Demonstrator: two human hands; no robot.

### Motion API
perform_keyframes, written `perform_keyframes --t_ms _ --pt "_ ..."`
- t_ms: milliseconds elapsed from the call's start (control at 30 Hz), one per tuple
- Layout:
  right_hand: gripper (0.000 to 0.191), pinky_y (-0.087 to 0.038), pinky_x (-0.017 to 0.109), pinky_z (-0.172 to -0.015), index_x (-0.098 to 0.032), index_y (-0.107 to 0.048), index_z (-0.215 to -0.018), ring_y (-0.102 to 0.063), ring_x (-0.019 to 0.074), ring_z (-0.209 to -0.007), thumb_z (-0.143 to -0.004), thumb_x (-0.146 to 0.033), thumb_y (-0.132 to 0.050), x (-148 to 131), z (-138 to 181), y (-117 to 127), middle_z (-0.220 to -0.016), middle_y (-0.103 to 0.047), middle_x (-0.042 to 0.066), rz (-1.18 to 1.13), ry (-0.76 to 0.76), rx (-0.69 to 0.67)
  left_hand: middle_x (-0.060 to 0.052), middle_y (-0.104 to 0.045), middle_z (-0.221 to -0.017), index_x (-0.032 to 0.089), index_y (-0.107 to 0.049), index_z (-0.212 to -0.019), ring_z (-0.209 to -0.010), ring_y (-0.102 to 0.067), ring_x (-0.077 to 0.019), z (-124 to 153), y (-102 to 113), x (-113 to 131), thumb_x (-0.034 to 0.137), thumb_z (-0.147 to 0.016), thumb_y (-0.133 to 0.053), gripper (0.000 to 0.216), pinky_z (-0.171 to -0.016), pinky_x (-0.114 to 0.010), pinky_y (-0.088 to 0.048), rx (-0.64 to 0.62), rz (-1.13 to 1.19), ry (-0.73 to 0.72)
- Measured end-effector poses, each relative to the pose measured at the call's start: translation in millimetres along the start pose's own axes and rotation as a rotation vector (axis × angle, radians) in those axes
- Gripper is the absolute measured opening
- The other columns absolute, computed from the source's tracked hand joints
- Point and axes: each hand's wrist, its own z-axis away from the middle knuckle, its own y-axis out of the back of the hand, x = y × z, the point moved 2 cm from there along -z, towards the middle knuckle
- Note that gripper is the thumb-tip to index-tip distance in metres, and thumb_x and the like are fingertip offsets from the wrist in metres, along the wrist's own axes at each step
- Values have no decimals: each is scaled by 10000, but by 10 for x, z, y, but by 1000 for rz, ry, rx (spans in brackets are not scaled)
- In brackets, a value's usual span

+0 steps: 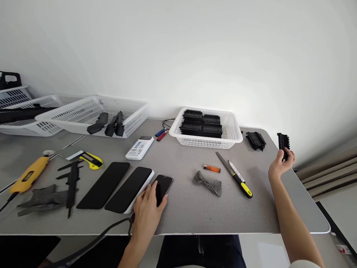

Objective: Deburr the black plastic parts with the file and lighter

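Observation:
My left hand is closed around a smartphone lying on the table, the thumb along its right edge and the fingers at its left. A dark cable runs to its near end. Left of that hand lie a white-edged phone and a flat black slab like a phone. At the far right, my right hand holds up a black toothed plastic part by its lower end. Similar black parts lie stacked on the table's right side.
A white basket holds several toothed parts; another basket holds dark pieces. Around lie a file, marker, orange lighter, grey cloth, calipers, utility knife, yellow power tool and white device.

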Motion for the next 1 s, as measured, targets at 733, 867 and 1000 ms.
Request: perform_keyframes --t_ms 733,867,1000 --pt "380 -428 478 -1040 -177 -635 -1111 -569 252 -1113 -905 -491 -580 274 4 -23 -1145 -619 92 -41 -2 -1 -180 -627 -1281 175 -529 -1289 -1175 -622 -339 426 212 61 481 -976 -464 443 -937 -454 -477 194 81 -98" --pt "390 -445 462 -1015 -178 -628 -1108 -575 243 -1090 -902 -504 -570 263 7 -24 -1140 -622 87 -36 -19 -1 -233 -541 -1410 141 -410 -1422 -1289 -547 -384 240 224 159 511 -955 -489 601 -1034 -535 -426 238 157 -100" --pt "397 -434 469 -1034 -173 -624 -1102 -575 241 -1085 -901 -509 -563 274 -8 -17 -1123 -627 82 -38 -29 14 -227 -577 -1335 136 -434 -1400 -1266 -561 -362 272 253 142 458 -934 -554 579 -1053 -523 -446 388 176 -117"
